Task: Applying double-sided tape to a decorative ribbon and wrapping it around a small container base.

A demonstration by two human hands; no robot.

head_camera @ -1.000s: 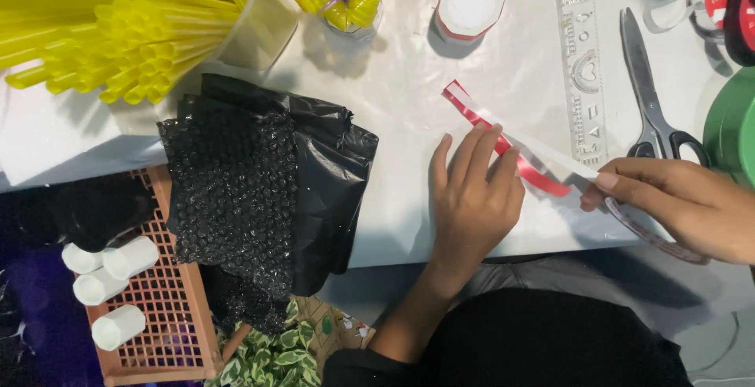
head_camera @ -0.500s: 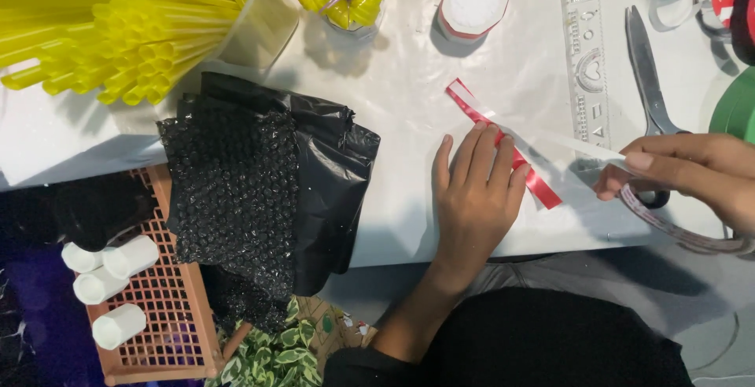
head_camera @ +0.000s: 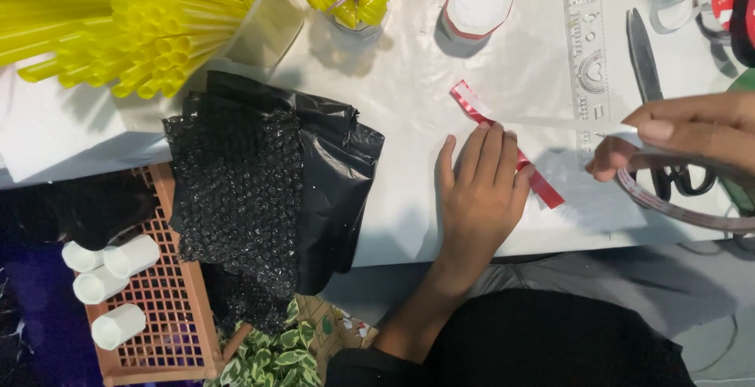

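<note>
Head view, looking straight down on a white table [head_camera: 409,198]: the left hand [head_camera: 480,190] lies flat, palm down, fingers together and pointing away from the body, pressing a red strip [head_camera: 543,186] to the surface. The strip runs on a slant, from its far end up and to the left of the fingertips to its near end just right of the little finger, so most of its middle is hidden under the fingers. The right hand [head_camera: 684,131] hovers off to the right, a little apart from the strip, its fingers pinched together on the end of a clear tape [head_camera: 550,122] that stretches leftward toward the strip's upper end; a roll of tape [head_camera: 676,206] hangs looped around that hand. So the left hand is the one on the strip, and the right stands to the side of its long axis. Scissors [head_camera: 653,80] and a clear ruler [head_camera: 586,64] lie just beyond the right hand. Black bubble wrap [head_camera: 236,190] hangs over the table's edge at left, with yellow straws [head_camera: 134,33] above it.
</note>
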